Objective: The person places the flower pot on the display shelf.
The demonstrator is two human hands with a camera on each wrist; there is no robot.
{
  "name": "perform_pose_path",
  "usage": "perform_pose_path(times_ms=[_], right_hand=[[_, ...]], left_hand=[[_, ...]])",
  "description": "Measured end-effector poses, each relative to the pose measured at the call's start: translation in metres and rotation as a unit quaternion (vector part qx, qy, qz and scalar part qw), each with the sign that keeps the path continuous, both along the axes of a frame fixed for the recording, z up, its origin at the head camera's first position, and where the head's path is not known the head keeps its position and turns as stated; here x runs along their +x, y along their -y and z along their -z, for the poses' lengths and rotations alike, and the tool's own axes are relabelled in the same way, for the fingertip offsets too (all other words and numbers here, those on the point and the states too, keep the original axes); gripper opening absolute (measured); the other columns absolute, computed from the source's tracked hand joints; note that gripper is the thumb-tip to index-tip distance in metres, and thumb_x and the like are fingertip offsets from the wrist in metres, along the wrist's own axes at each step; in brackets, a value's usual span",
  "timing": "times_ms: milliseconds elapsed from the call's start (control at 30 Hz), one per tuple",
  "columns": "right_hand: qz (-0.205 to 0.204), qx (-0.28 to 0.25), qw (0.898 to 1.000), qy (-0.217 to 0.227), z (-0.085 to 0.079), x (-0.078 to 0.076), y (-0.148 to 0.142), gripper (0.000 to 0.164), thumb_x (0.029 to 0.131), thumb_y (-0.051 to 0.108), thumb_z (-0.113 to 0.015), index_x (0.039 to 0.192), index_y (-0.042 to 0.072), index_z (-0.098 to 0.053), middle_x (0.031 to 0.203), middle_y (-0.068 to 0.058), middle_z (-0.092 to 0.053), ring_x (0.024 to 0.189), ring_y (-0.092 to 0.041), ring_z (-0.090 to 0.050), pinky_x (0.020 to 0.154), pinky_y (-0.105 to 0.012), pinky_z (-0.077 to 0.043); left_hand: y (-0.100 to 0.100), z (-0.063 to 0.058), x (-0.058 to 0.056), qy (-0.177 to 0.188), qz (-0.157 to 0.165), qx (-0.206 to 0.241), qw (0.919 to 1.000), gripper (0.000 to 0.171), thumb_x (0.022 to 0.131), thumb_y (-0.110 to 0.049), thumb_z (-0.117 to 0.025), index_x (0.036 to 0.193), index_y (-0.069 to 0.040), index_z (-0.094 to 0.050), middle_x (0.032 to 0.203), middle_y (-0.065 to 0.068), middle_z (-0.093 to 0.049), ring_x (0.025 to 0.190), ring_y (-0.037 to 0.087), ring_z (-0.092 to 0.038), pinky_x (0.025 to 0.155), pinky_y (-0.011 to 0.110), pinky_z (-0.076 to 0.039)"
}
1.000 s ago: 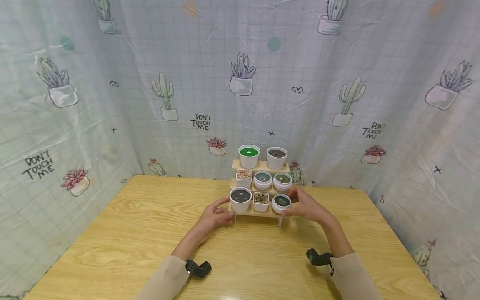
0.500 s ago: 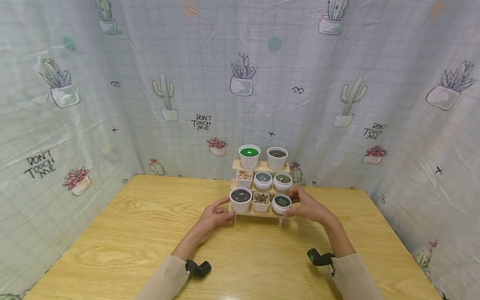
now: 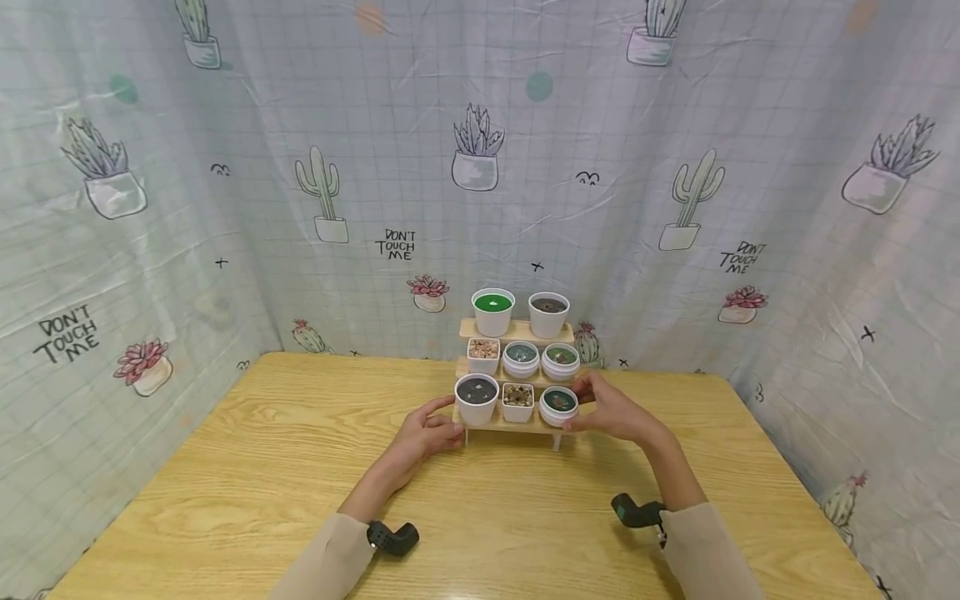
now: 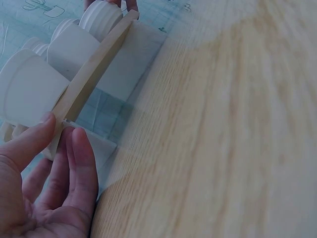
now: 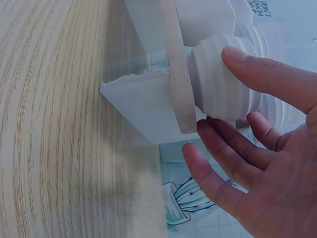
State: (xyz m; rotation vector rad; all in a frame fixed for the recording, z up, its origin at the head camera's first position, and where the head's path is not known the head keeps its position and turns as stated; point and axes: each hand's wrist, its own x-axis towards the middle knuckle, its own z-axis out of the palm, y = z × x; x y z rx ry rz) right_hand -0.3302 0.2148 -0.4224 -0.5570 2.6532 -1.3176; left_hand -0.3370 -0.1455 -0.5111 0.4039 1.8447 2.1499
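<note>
A three-step wooden stand [image 3: 510, 427] on white legs carries several small white pots. My left hand [image 3: 422, 437] grips the left end of its lowest board [image 4: 94, 64], thumb above and curled fingers beneath, beside a large pot of grey fill [image 3: 477, 403]. At the right end, my right hand [image 3: 615, 414] holds a ridged round pot with dark green fill [image 3: 558, 406], its thumb on one side and fingertips on the other. In the right wrist view that ridged pot [image 5: 218, 74] sits against the board. A square pot of pebbles [image 3: 517, 402] stands between the two.
On the middle step are a square pot of tan stones [image 3: 483, 356] and two round pots. The top step bears a green-filled pot [image 3: 492, 313] and a brown-filled pot [image 3: 549, 315]. A printed curtain [image 3: 480, 225] hangs behind the wooden table [image 3: 315, 458].
The head view has shifted a little, so everything sits slightly further left. Both hands keep their places at the stand's ends, and the pots stay in the same arrangement.
</note>
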Motion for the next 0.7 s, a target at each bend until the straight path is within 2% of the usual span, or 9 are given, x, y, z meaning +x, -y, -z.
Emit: perform_pose_path(times_ms=[233,300,433,533,700], right_hand=[[-0.02,-0.018,1.0,-0.002,-0.003,0.003,-0.006,0.066,0.083,0.012,-0.086,0.129,-0.007,-0.043,0.129,-0.026,-0.055,0.126,-0.042,-0.056,0.113,-0.063,-0.045],[-0.025,-0.018,0.999,0.01,-0.005,0.006,-0.01,0.064,0.083,0.011,-0.084,0.128,-0.007,-0.042,0.129,-0.026,-0.055,0.128,-0.044,-0.056,0.112,-0.06,-0.047],[-0.042,0.003,0.998,0.044,-0.011,0.011,-0.017,0.068,0.086,0.012,-0.082,0.134,-0.008,-0.038,0.134,-0.029,-0.053,0.131,-0.048,-0.055,0.106,-0.055,-0.054],[-0.044,0.016,0.997,0.063,-0.017,0.016,-0.025,0.075,0.088,0.018,-0.082,0.141,-0.005,-0.035,0.142,-0.031,-0.048,0.134,-0.049,-0.052,0.104,-0.055,-0.055],[-0.06,0.045,0.996,0.044,-0.024,0.024,-0.037,0.072,0.091,0.021,-0.08,0.142,-0.002,-0.035,0.144,-0.032,-0.047,0.133,-0.05,-0.053,0.101,-0.054,-0.057]], left_hand=[[-0.001,0.001,-0.002,-0.002,0.003,-0.004,1.0,0.072,0.097,-0.008,-0.071,0.159,-0.007,-0.033,0.102,0.004,-0.072,0.093,0.014,-0.073,0.089,0.03,-0.063],[-0.001,0.001,-0.002,0.0,0.002,-0.004,1.0,0.073,0.097,-0.008,-0.071,0.159,-0.007,-0.033,0.101,0.004,-0.072,0.093,0.015,-0.073,0.089,0.03,-0.063],[0.001,0.001,0.0,-0.001,0.001,-0.006,1.0,0.075,0.095,-0.004,-0.072,0.159,-0.006,-0.032,0.101,0.004,-0.072,0.093,0.015,-0.073,0.09,0.031,-0.063],[0.003,0.001,0.0,-0.009,-0.006,-0.014,0.9998,0.075,0.093,0.0,-0.07,0.158,-0.004,-0.033,0.103,0.005,-0.072,0.093,0.015,-0.073,0.089,0.032,-0.063],[0.01,-0.002,0.001,-0.021,-0.032,-0.047,0.9981,0.071,0.092,0.006,-0.065,0.157,-0.002,-0.036,0.116,0.015,-0.068,0.095,0.015,-0.071,0.089,0.033,-0.063]])
